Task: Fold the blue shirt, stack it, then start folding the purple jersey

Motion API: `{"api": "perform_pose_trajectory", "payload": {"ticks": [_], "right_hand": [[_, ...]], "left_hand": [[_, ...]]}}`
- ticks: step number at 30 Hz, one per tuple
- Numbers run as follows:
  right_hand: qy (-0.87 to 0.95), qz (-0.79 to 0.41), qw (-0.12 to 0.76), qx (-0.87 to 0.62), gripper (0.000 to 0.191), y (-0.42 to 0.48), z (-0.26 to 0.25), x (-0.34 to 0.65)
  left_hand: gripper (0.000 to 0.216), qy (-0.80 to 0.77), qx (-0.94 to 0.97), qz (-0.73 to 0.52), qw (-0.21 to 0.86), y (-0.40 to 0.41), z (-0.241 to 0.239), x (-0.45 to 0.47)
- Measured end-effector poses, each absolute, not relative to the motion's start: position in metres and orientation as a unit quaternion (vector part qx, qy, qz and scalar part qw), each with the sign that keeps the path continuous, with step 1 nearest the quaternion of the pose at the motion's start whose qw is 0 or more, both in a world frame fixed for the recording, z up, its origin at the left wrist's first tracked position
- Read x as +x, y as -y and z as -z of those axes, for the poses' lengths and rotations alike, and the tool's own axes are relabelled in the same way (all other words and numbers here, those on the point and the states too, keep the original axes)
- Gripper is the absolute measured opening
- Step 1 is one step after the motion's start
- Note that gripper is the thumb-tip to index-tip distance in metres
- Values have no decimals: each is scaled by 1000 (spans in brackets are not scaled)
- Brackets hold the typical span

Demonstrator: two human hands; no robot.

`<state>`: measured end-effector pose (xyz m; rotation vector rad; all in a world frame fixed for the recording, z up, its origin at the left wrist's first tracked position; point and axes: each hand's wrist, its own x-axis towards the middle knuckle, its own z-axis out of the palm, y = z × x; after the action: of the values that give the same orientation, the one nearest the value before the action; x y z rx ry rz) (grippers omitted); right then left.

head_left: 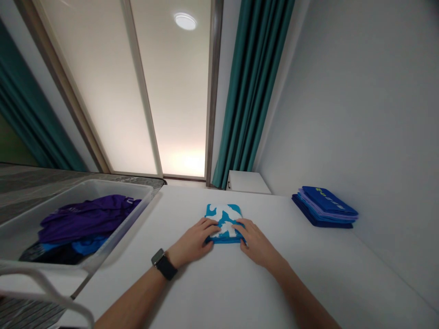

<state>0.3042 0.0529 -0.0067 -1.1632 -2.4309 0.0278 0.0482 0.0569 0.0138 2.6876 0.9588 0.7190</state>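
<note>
A folded blue-and-white garment (224, 214) lies as a small square on the white table (226, 283). My left hand (197, 240) holds its left side, fingers on top and thumb by the near edge. On the opposite side my right hand (255, 242) grips it the same way, with fingertips over the printed cloth. The thumbs are close to the near corners; what lies under the fingers is hidden. A black watch (164, 264) is strapped round my left wrist.
A stack of folded blue and lilac clothes (327, 203) sits at the table's right, near the wall. Left of the table, a white bin (147, 194) holds a crumpled purple garment (89, 217) over blue and black ones. Beyond the far edge stands a white cabinet (248, 182).
</note>
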Motion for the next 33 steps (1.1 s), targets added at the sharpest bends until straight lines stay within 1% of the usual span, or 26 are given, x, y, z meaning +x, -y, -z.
{"api": "perform_pose_trajectory", "payload": {"ticks": [4,7,11,16,21,24,33], "right_hand": [[881,35,203,-426,46,-51,4,300],[880,73,193,-427,34,-51,4,295],[877,127,188,-423,23,-52,6,290],[872,147,188,-427,22,-55,8,286],[869,121,181,-445,21,-53,3,284],[865,100,178,-458,22,-51,0,284],[844,75,227,-479,21,-49,6,285]], "left_hand": [[56,-313,914,-233,112,-58,-17,47],[49,-334,909,-233,88,-58,-15,49],[39,-361,901,-233,51,-58,-9,55],[39,-346,905,-245,33,-55,-6,65],[45,-353,901,-253,19,-54,0,80],[43,-361,896,-256,19,-56,3,84],[40,-369,897,-242,3,-55,1,86]]}}
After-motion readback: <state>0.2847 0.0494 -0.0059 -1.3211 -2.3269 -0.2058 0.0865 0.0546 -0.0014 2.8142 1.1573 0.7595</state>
